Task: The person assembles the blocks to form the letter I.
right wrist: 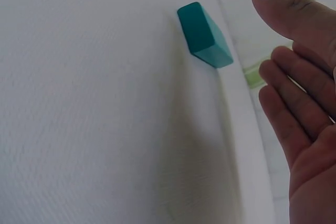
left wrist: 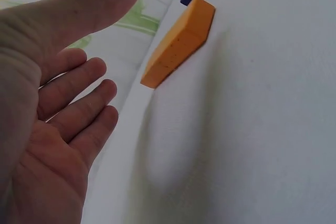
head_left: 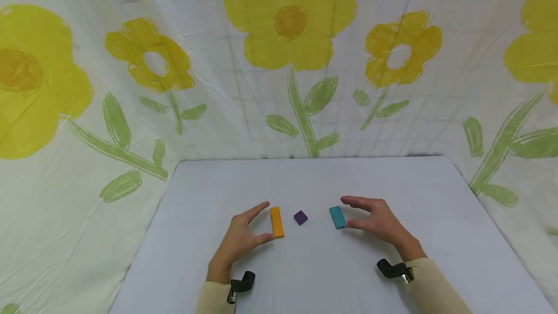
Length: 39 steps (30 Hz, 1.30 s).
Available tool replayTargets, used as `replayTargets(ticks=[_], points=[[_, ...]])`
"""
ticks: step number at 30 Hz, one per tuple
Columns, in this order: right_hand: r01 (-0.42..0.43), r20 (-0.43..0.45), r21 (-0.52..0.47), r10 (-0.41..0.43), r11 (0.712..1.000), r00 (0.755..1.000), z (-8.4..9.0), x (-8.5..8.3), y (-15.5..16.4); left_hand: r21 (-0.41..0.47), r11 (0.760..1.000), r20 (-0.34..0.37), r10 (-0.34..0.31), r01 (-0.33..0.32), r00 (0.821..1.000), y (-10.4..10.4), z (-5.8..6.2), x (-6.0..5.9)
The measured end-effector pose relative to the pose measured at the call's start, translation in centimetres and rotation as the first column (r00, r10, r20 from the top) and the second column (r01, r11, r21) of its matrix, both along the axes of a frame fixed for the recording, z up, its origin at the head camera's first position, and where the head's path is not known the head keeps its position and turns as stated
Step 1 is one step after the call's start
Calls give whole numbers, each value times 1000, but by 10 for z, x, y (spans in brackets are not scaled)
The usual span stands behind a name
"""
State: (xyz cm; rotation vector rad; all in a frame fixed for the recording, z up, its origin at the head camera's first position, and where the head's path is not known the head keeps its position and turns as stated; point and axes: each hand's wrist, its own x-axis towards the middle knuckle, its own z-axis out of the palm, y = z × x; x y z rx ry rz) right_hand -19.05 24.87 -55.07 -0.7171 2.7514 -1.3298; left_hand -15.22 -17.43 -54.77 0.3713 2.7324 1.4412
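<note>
On the white table lies an orange block, long and flat. My left hand is just left of it, thumb and fingers spread apart near its two ends and nothing between them; the left wrist view shows a gap between the hand and the orange block. A small purple block sits between the other two blocks. To the right lies a teal block. My right hand stands beside its right side, thumb and fingers parted, holding nothing. The teal block appears apart from the hand in the right wrist view.
The white table ends at a back edge against a hanging sheet printed with yellow flowers and green leaves. A black wrist camera is strapped on the left wrist, another black camera on the right.
</note>
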Motion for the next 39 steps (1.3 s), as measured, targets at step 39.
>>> replayTargets(ticks=[39], points=[[-80,83,49,76,996,994,-17,-12,-7,-123,989,5,-83,83,997,6,-14,-14]])
